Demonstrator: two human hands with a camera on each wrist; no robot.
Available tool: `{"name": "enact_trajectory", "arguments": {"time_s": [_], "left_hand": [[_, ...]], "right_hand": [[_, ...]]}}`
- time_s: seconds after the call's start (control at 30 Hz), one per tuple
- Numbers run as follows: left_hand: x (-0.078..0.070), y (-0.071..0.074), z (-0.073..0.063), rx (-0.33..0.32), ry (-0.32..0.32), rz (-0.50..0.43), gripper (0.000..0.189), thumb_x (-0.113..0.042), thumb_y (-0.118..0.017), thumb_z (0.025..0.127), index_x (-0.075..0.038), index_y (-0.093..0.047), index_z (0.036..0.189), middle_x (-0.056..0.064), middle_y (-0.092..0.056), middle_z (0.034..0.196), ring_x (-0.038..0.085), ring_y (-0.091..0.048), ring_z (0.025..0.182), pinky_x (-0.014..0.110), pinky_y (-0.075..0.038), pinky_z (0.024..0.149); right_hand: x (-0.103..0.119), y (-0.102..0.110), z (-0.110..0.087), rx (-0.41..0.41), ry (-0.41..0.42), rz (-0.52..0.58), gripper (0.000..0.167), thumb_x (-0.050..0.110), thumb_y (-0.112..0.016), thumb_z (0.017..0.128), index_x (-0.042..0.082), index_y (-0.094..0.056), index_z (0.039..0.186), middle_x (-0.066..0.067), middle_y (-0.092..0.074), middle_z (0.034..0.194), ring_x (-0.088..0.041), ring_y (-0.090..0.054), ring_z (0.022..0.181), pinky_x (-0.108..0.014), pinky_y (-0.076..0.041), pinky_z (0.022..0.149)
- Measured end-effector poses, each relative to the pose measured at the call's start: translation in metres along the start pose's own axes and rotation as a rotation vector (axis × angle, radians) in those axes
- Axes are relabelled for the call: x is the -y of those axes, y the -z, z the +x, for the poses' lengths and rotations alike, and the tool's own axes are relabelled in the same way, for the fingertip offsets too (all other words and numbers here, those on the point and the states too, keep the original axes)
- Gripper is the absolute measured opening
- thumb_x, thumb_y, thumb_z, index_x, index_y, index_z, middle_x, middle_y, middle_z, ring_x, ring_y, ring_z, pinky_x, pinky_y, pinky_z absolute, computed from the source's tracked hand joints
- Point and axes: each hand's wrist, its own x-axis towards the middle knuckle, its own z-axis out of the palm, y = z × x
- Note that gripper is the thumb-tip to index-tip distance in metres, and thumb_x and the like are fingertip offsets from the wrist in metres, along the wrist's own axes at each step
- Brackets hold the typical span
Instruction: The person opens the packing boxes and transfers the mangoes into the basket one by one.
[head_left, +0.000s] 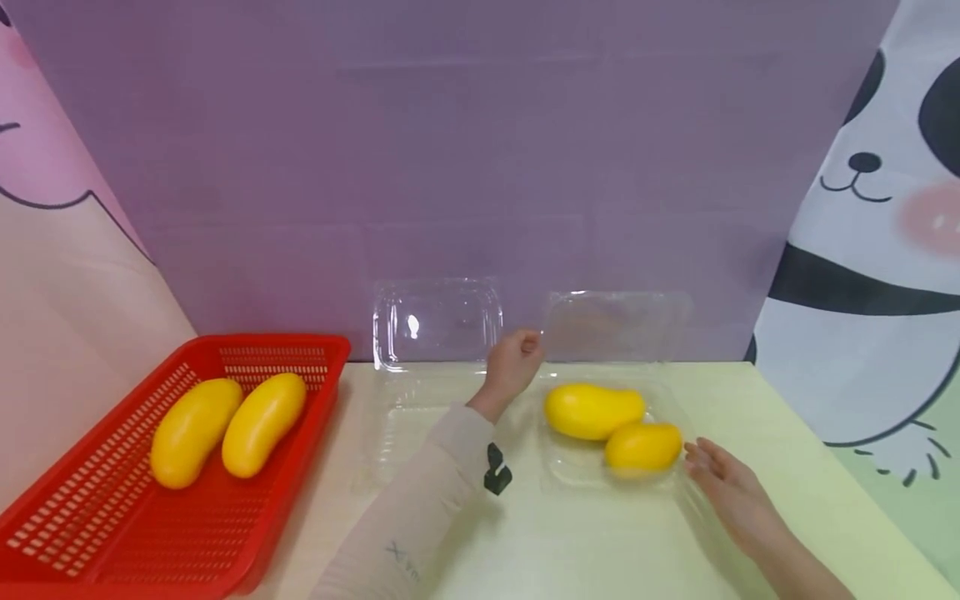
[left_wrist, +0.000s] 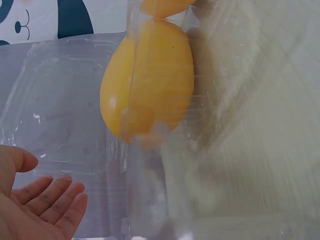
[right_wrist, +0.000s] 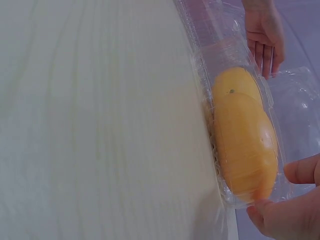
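Two yellow mangoes, one larger (head_left: 592,411) and one smaller (head_left: 643,447), lie in a clear plastic clamshell box (head_left: 566,473) on the table. Its lid (head_left: 622,329) stands raised at the back. My left hand (head_left: 513,362) is beside that lid's left edge, holding nothing; the left wrist view shows its fingers loosely bent. By the box's right side is my right hand (head_left: 723,487), fingers relaxed and close to the smaller mango. In the right wrist view its fingertips (right_wrist: 257,215) are at the box's end; I cannot tell whether they touch.
A second clear box (head_left: 405,433) stands to the left with its lid (head_left: 438,325) raised. At the far left, a red plastic basket (head_left: 172,542) holds two more mangoes (head_left: 264,425). A purple backdrop (head_left: 465,167) rises behind the table (head_left: 570,550).
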Motion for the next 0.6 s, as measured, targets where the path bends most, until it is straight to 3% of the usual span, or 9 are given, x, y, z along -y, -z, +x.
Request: {"name": "enact_trajectory", "arguments": {"time_s": [0.23, 0.43, 0.47, 0.6], "left_hand": [[-0.0007, -0.0008, -0.0003, 0.082, 0.067, 0.024, 0.041, -0.016, -0.054, 0.09, -0.002, -0.055, 0.129, 0.012, -0.063, 0.12, 0.025, -0.06, 0.11, 0.033, -0.049, 0.093], [-0.0009, -0.0036, -0.002, 0.15, 0.085, 0.08, 0.05, -0.018, -0.054, 0.09, -0.001, -0.046, 0.136, 0.016, -0.056, 0.129, 0.03, -0.054, 0.118, 0.039, -0.045, 0.098], [-0.0007, -0.0037, -0.0023, 0.154, 0.08, 0.089, 0.05, -0.018, -0.054, 0.09, 0.0, -0.046, 0.136, 0.017, -0.056, 0.129, 0.03, -0.054, 0.118, 0.04, -0.045, 0.098], [0.0017, -0.0034, -0.0045, 0.182, 0.076, 0.111, 0.046, -0.017, -0.053, 0.09, 0.003, -0.049, 0.131, 0.019, -0.057, 0.126, 0.033, -0.054, 0.116, 0.042, -0.045, 0.097]], "right_hand": [[-0.0017, 0.0013, 0.0005, -0.007, 0.004, 0.048, 0.065, 0.023, -0.04, 0.102, -0.011, -0.005, 0.145, -0.029, -0.02, 0.149, -0.018, -0.035, 0.131, -0.005, -0.039, 0.085], [-0.001, 0.0007, 0.0009, -0.005, -0.009, 0.061, 0.064, 0.022, -0.038, 0.102, -0.009, -0.004, 0.146, -0.027, -0.018, 0.15, -0.022, -0.033, 0.134, -0.007, -0.04, 0.088], [-0.0009, 0.0003, 0.0007, -0.004, -0.006, 0.069, 0.063, 0.021, -0.038, 0.102, -0.009, -0.004, 0.146, -0.028, -0.018, 0.15, -0.028, -0.03, 0.135, -0.007, -0.04, 0.089], [-0.001, -0.0013, 0.0012, -0.012, -0.007, 0.076, 0.062, 0.019, -0.038, 0.102, -0.009, -0.004, 0.146, -0.028, -0.018, 0.15, -0.026, -0.033, 0.134, -0.007, -0.039, 0.089]]}}
